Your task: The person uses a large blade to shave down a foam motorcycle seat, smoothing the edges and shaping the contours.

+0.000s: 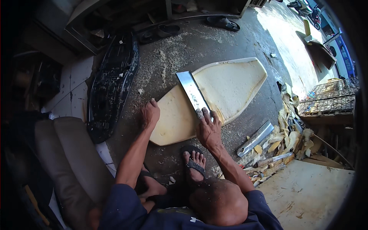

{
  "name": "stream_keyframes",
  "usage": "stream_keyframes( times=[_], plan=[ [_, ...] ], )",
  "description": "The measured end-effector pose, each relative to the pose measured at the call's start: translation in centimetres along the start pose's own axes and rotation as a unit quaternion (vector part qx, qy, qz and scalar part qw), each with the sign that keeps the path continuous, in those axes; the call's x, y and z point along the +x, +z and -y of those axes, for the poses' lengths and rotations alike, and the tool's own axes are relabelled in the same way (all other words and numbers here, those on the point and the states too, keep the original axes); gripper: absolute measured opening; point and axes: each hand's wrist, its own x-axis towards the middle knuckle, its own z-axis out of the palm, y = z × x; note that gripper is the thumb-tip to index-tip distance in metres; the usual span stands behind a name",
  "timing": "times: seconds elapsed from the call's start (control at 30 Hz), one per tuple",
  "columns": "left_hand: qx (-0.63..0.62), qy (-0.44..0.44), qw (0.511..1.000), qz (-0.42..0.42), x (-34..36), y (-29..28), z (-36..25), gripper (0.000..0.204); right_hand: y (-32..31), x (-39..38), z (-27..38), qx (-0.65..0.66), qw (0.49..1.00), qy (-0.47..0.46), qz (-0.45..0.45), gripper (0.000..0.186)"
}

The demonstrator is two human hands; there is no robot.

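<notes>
A long cream-coloured seat foam (pixel 234 82) lies slantwise on the floor in front of me. Its left part (pixel 172 111) is smooth; its right part is hollowed and bounded by a step. Across the middle rests a wide, shiny, flat metal blade (pixel 190 89). My right hand (pixel 209 132) is closed on the blade's near end, fingertips on top. At the foam's left edge, my left hand (pixel 150 113) is closed with its fingers curled against the rim; part of that grip is hidden. Left of it lies a black seat base (pixel 113 84), its ribbed side up.
Foam crumbs cover the floor. A second metal blade (pixel 256 138) lies at right, beside heaped foam scraps (pixel 289 126) and several long-handled tools (pixel 274 163). Sandals (pixel 223 23) sit at the far side. A brown padded seat (pixel 76 153) stands left, a wire cage (pixel 327 97) right.
</notes>
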Motion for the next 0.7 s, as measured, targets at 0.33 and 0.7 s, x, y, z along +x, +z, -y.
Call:
stream_keyframes(
  times=[0.33,0.7],
  plan=[
    [0.147,0.225,0.952,-0.145,-3.9,6.2,-1.4,0.056,0.3,-2.5,-3.6,0.015,0.998,-0.012,-0.068,0.05],
    [0.12,0.223,0.955,-0.151,-3.7,6.5,-1.7,0.053,-0.2,-3.6,-5.0,-0.131,0.989,-0.025,-0.065,0.05]
  ],
)
